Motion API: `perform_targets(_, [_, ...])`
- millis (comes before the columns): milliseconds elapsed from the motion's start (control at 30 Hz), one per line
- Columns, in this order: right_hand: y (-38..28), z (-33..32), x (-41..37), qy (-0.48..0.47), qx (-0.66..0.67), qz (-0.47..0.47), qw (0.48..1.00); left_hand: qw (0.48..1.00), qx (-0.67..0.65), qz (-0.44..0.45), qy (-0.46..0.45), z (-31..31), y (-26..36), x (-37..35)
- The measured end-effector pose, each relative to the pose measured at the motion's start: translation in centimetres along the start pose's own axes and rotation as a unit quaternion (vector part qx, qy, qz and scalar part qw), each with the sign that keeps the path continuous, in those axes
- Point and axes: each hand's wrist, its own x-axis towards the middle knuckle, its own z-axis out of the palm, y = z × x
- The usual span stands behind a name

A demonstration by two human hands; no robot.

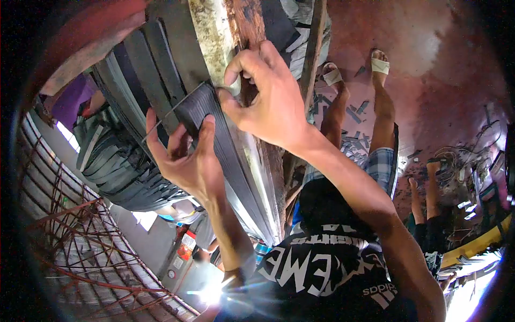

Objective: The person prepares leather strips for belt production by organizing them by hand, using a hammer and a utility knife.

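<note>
A long stack of dark, thin strips (232, 161) lies along a worn wooden beam (212, 29), its end near the middle of the view. My left hand (190, 163) grips the stack near that end, thumb on its upper face and other fingers spread on the far side. A thin, straight line, perhaps a wire or strip edge (177, 107), runs from the left fingers to the stack's corner. Just beyond that corner is my right hand (273, 99), its thumb and forefinger curled toward each other. Whatever lies between those fingertips is too small to make out.
Long dark flat strips (153, 59) lie left of the beam, with a large bundle of bent strips (120, 161) below. Cut scraps (357, 112) litter the reddish floor (424, 64) near my sandalled feet. Another person's legs (426, 193) show at right. A metal lattice (80, 241) fills the lower left.
</note>
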Motion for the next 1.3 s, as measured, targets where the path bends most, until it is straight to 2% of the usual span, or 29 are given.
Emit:
perform_targets(67, [-0.2,0.1,0.1,-0.004,-0.006,0.010,1.000,1.000,-0.019,0.015,-0.002,0.1,-0.2,0.2])
perform_targets(133, [-0.1,0.2,0.1,0.007,-0.013,0.001,1.000,0.998,-0.023,0.029,-0.058,0.2,0.2,0.3])
perform_targets(200, [0.1,0.2,0.2,0.013,-0.025,-0.023,0.999,0.997,-0.041,0.025,-0.054,0.5,0.8,0.7])
perform_targets(267, [-0.3,-0.1,0.3,-0.011,-0.031,0.015,0.999,0.997,-0.059,0.018,-0.055,0.8,1.5,1.2])
perform_targets(400, [-0.6,-0.5,0.7,-0.040,-0.028,0.048,0.998,0.996,-0.002,0.066,-0.056,0.7,-0.5,2.3])
perform_targets(433, [-0.4,-0.4,0.7,-0.036,-0.035,0.036,0.998,0.994,-0.055,0.075,-0.057,0.9,-1.3,2.6])
perform_targets(533, [-0.3,-0.3,0.9,-0.030,-0.061,0.007,0.998,0.994,-0.036,0.088,-0.050,1.1,-0.5,3.0])
perform_targets(567, [-0.2,-0.3,0.9,-0.031,-0.061,0.000,0.998,0.997,0.011,0.030,-0.068,0.8,0.1,2.6])
perform_targets(800, [-0.9,-0.7,1.0,-0.059,-0.068,0.036,0.995,0.997,0.004,0.020,-0.081,0.7,-0.3,2.8])
perform_targets(833, [-1.0,-0.7,1.1,-0.069,-0.064,0.047,0.995,0.997,0.003,0.020,-0.080,0.5,-0.1,2.6])
perform_targets(900, [-0.9,-0.9,1.2,-0.070,-0.078,0.035,0.994,0.991,0.099,0.086,-0.030,-0.1,0.5,1.7])
perform_targets(1000, [-0.6,-0.8,1.3,-0.077,-0.086,0.030,0.993,0.994,0.074,0.080,-0.023,-0.4,0.3,1.3])
perform_targets(1033, [-0.6,-0.8,1.3,-0.077,-0.085,0.025,0.993,0.990,0.115,0.075,-0.007,-0.5,1.1,0.8])
perform_targets(1133, [-0.5,-1.0,1.3,-0.079,-0.081,0.025,0.993,0.989,0.117,0.093,0.002,-0.3,0.7,1.5])
perform_targets(1167, [-0.4,-1.0,1.3,-0.075,-0.072,0.019,0.994,0.992,0.109,0.061,0.001,-0.4,0.7,1.5])
perform_targets(1300, [-0.5,-1.3,1.4,-0.087,-0.054,0.025,0.994,0.996,0.083,0.029,0.016,-0.3,0.7,1.7])
